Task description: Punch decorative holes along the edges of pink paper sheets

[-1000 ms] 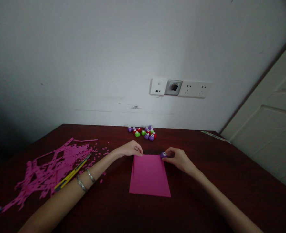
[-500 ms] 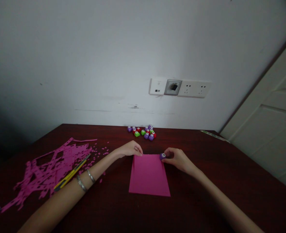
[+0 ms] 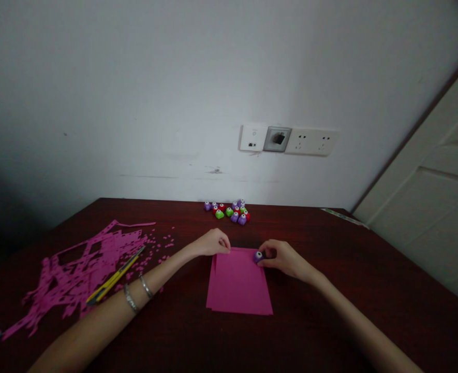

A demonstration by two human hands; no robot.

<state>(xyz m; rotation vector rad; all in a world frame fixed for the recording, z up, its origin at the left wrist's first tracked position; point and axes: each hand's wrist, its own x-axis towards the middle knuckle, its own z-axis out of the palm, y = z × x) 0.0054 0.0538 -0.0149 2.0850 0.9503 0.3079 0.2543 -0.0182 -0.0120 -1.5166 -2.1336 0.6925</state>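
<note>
Pink sheets of paper [image 3: 239, 285] lie stacked in front of me, with the edges of a lower sheet showing at the top, left and bottom. At the stack's top left corner, my left hand [image 3: 212, 242] is closed, pinching the paper's edge. A small purple craft punch [image 3: 257, 257] with a white top is held between the thumb and fingers of my right hand [image 3: 285, 257]. The punch sits at the top right corner of the paper. Whether the paper is inside its slot I cannot tell.
Several purple, red and green punches [image 3: 235, 217] cluster near the wall. On the left lie pink cut strips [image 3: 92, 264], scattered bits and a yellow utility knife [image 3: 116, 275]. Wall sockets [image 3: 310, 141] are above the table [image 3: 310, 331]. A thin printed strip [image 3: 343, 217] lies back right.
Both hands have come slightly toward me. The punch has moved down and left over the paper's corner. The top sheet has shifted, so more of the lower sheet's edges shows.
</note>
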